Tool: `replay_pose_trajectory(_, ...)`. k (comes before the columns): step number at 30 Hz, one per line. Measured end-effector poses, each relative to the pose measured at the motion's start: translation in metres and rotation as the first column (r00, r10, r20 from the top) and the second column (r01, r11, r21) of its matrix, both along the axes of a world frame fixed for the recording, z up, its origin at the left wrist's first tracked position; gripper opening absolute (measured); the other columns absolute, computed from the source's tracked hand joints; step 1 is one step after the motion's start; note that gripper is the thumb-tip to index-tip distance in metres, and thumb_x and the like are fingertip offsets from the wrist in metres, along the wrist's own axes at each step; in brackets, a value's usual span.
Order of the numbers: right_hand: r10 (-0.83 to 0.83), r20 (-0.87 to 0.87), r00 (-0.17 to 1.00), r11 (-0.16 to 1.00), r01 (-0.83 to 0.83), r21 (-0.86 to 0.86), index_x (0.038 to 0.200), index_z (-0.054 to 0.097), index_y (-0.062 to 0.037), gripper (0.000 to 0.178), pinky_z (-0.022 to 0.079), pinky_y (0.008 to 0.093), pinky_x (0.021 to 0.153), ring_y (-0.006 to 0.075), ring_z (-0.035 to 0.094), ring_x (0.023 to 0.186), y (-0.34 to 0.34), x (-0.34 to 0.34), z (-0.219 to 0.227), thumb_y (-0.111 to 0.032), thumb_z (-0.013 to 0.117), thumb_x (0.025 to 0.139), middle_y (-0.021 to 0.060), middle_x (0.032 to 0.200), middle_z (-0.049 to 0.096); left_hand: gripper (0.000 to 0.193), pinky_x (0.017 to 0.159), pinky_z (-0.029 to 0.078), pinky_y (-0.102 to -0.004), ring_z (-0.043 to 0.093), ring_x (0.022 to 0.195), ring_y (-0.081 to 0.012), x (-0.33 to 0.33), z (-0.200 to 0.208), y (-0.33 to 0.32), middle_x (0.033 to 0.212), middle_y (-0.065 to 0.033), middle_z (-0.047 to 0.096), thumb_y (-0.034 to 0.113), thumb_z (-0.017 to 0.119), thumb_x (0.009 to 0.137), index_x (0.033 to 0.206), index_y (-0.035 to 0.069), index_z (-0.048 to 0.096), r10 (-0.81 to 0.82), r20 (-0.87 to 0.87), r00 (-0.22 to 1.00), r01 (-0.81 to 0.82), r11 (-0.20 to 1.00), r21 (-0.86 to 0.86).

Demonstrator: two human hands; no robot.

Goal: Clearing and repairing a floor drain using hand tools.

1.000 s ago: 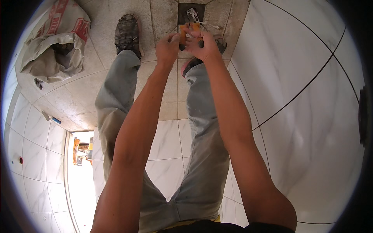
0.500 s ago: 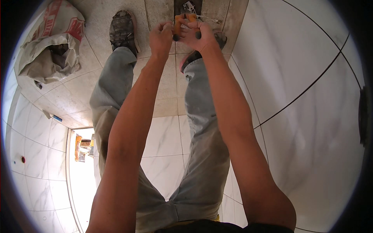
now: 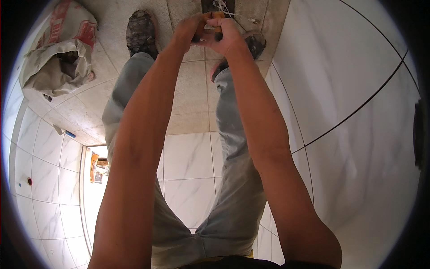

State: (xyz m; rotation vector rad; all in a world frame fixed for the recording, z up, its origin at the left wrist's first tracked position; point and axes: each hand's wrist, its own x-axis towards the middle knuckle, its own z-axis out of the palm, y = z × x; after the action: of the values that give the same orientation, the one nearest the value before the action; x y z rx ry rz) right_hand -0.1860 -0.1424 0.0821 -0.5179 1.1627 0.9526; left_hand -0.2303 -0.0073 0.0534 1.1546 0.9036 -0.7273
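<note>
Pliers with orange and black handles are held between my two hands at the top of the head view. My right hand is closed round them, its thumb along the right-hand handle. On the other side my left hand curls its fingers at the left-hand handle, which it mostly hides. Just beyond the hands, loose white strands lie over a dark patch on the floor. The jaws of the pliers cannot be made out.
An open pale sack with red print stands on the floor at the left. My shoes are planted apart on the tiles. A blue-handled tool rests by the left wall. White marbled wall tiles rise close on the right.
My left hand has moved right and closed in on the left-hand handle. The pliers' handles have turned slightly, and my right hand has shifted a little to the left.
</note>
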Motion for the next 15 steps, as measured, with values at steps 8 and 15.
replay_pose_trajectory(8,-0.168,-0.036,0.985,0.974,0.171,0.146,0.110,0.055,0.0000,0.023,0.047,0.0644,0.093,0.0411,0.055,0.110,-0.032,-0.002,-0.018,-0.006,0.051,0.088,0.0226,0.118,0.053,0.041,0.077,0.052,-0.0403,0.062,0.088,-0.0168,0.043,0.008,-0.010,0.092,-0.0009,0.066,0.050,0.065,0.085,0.109,0.016,0.065,-0.279,-0.356,0.892,0.288,0.957,-0.028)
replay_pose_trajectory(15,0.201,-0.034,0.979,0.977,-0.203,-0.071,0.106,0.049,0.0031,0.027,0.055,0.0508,0.067,0.0340,0.057,0.090,-0.029,0.019,-0.032,-0.006,0.055,0.082,0.0210,0.104,0.052,0.033,0.065,0.055,-0.0348,0.063,0.075,-0.0112,0.038,-0.011,-0.037,0.087,0.0029,0.066,0.048,0.058,0.091,0.098,0.016,0.063,-0.180,-0.296,0.938,0.059,0.925,-0.377)
